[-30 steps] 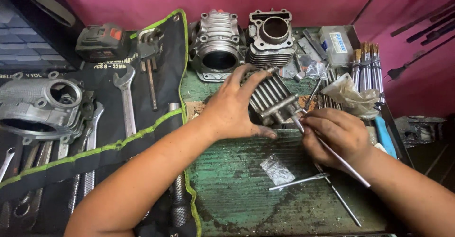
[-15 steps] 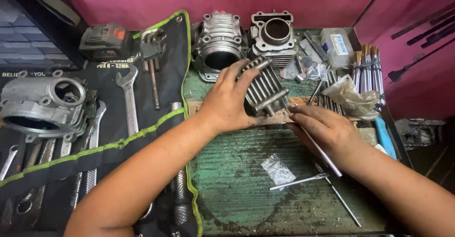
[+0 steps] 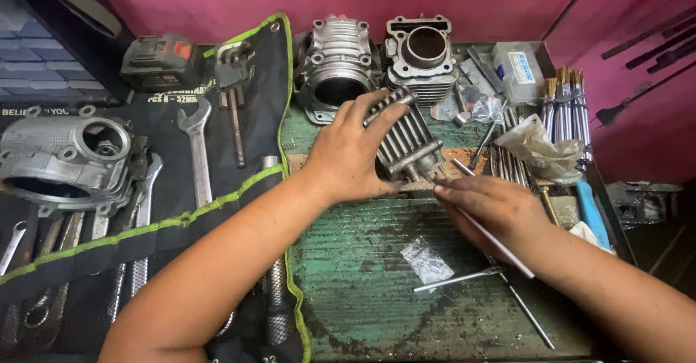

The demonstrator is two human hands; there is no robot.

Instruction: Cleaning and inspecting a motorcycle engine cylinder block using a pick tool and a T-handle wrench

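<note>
My left hand (image 3: pixel 351 153) grips a finned metal engine cylinder (image 3: pixel 412 140) lying on its side on a wooden block (image 3: pixel 464 158) in the middle of the green bench (image 3: pixel 362 290). My right hand (image 3: pixel 496 207) sits just right of it, fingers closed on a long thin metal rod (image 3: pixel 500 241) whose upper end points at the cylinder's lower right corner. Part of the rod is hidden under my fingers.
Two more engine cylinders (image 3: pixel 337 66) (image 3: pixel 423 55) stand at the back. A black tool roll with wrenches (image 3: pixel 196 145) and an engine case (image 3: pixel 61 156) lies left. Loose rods (image 3: pixel 457 279), a small plastic bag (image 3: pixel 428 260), brushes (image 3: pixel 565 105) and a crumpled bag (image 3: pixel 540 149) are right.
My left hand has spread further over the cylinder's fins. My right hand has slid up and left, bringing the rod's end closer to the cylinder.
</note>
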